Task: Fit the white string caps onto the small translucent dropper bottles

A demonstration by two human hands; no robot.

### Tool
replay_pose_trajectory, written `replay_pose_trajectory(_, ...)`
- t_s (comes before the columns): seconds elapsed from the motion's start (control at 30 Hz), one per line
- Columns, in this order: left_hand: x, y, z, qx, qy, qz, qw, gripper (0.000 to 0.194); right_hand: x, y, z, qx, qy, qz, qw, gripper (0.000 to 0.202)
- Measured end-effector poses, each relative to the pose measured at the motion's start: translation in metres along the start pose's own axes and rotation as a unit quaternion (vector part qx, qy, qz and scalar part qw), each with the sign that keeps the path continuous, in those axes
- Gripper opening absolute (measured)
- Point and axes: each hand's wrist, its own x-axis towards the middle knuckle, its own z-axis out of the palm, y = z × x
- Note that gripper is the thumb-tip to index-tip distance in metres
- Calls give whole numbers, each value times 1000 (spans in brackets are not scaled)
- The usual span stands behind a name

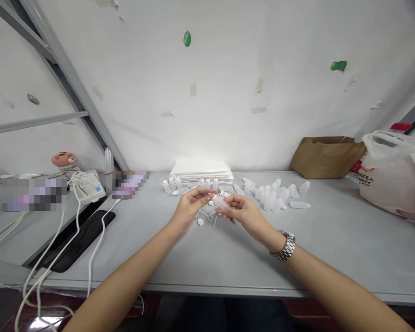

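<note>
In the middle of the head view, over the table, my right hand (240,208) grips a small translucent plastic squeeze bottle (220,201), which is tilted with its top toward the left. At that top end, the fingertips of my left hand (192,207) are pinched on what looks like a small white cap; the fingers partly hide it. Loose white caps with ring straps (200,222) lie on the table just below my hands. Behind them stand several capped squeeze bottles (207,183). To the right is a pile of translucent uncapped bottles (271,196).
A stack of white boards or boxes (200,170) lies against the wall. At the right are a cardboard box (327,157) and a plastic bag (394,175). Leftward lie a phone (129,184) on a cable, a black phone-like slab (79,240) and a white power strip (88,188).
</note>
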Motion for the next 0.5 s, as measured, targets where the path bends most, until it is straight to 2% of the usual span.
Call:
replay_pose_trajectory(0.17,3,-5,-2,10,47,-6,999,12,-2,0,3,-14,17,0,1000,27)
replay_pose_trajectory(0.37,3,-10,-4,14,43,-22,999,13,-3,0,3,0,16,10,1000,29)
replay_pose_trajectory(0.43,3,-10,-3,21,36,-16,999,13,-2,2,0,32,-6,29,999,26)
replay_pose_trajectory(0.5,3,-9,-2,23,24,-13,999,15,0,4,-4,87,-63,59,992,22)
